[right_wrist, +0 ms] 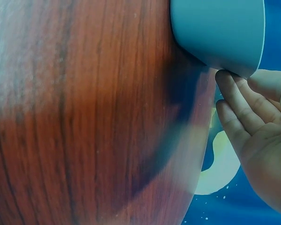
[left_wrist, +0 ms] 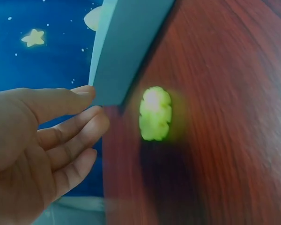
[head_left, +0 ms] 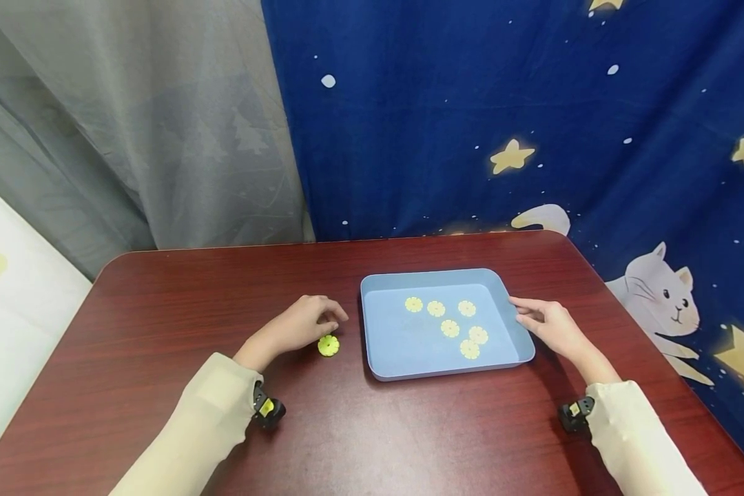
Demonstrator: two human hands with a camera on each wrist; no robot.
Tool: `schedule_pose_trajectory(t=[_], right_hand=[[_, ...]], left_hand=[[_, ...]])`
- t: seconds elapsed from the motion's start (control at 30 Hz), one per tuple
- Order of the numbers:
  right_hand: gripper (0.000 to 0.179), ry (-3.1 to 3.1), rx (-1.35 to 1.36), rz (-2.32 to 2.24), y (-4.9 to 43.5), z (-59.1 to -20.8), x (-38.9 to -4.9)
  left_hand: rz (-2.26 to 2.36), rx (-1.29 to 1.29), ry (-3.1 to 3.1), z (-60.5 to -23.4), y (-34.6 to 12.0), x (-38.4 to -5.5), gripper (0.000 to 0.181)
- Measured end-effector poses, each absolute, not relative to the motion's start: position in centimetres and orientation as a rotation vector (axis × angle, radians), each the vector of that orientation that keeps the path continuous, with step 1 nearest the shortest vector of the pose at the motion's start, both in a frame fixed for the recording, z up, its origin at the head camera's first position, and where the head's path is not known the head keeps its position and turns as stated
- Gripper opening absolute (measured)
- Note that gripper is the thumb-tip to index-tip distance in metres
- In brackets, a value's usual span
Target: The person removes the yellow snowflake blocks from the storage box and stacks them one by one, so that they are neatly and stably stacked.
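In the head view a blue rectangular tray [head_left: 403, 365] rests on the table with several pale yellow flower-shaped discs [head_left: 450, 328] lying flat inside. Left of it, on the bare wood, lies one brighter yellow-green disc [head_left: 328, 346] with notched edges. My left hand [head_left: 300, 322] hovers just beyond this disc, fingers loosely bent and holding nothing. The left wrist view shows the same disc [left_wrist: 155, 114] apart from the fingertips [left_wrist: 97, 123]. At the tray's right end, my right hand [head_left: 552, 326] touches the outer wall [right_wrist: 215, 37] with mostly straight fingers [right_wrist: 241, 101].
The dark red-brown wooden table [head_left: 322, 441] ends at a far edge just behind the tray. Behind it hang a grey curtain [head_left: 211, 124] and a blue curtain [head_left: 403, 124] with stars and a cat. Both wrists carry small black cameras [head_left: 268, 408].
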State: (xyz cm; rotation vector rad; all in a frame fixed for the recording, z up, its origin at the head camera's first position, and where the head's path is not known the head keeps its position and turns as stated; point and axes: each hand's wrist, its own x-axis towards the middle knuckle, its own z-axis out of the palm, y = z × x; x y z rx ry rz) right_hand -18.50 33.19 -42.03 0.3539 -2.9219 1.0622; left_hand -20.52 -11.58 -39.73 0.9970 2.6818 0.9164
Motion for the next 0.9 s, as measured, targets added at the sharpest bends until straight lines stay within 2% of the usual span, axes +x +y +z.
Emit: schedule_pose_trajectory(t=[0.63, 0.9], right_hand=[[0.038, -2.912, 0.366, 1.068, 33.2, -42.1, -18.5], [0.038, -2.906, 0.357, 1.079, 33.2, -42.3, -18.5]], left_hand=[[0.957, 1.125, 2.678, -39.2, -6.8, -21.6, 0.018], [0.943, 1.045, 2.672, -39.3, -4.5, -22.5, 0.017]])
